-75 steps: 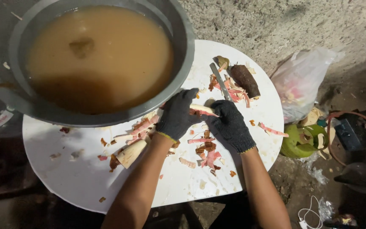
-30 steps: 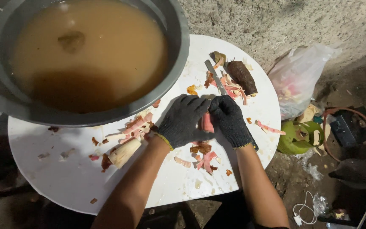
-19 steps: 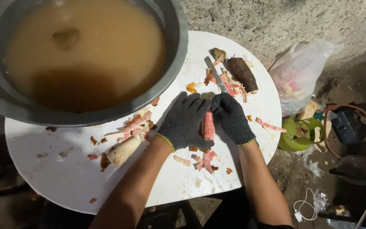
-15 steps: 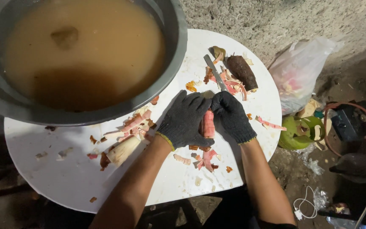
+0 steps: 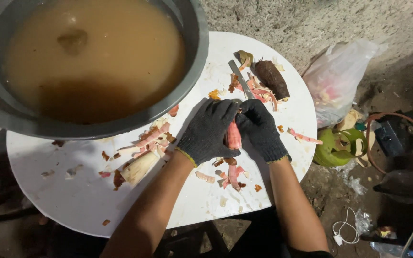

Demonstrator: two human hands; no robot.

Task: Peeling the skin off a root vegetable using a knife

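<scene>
left hand (image 5: 209,134), right hand (image 5: 260,128): both grip pink stalk (image 5: 233,136) | white plastic bag (image 5: 336,79) right

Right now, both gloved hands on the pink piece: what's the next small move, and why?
Probably keep stripping the pink piece: left hand and right hand both grip it above the white table, and part of its pink skin is on. Peeled strips lie under it; the knife lies unused beyond the hands.

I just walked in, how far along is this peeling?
Done: pink peels litter the white table, one pale peeled piece beside them. In hand: left hand and right hand grip a pink piece. Left: a dark unpeeled root by the knife.
</scene>
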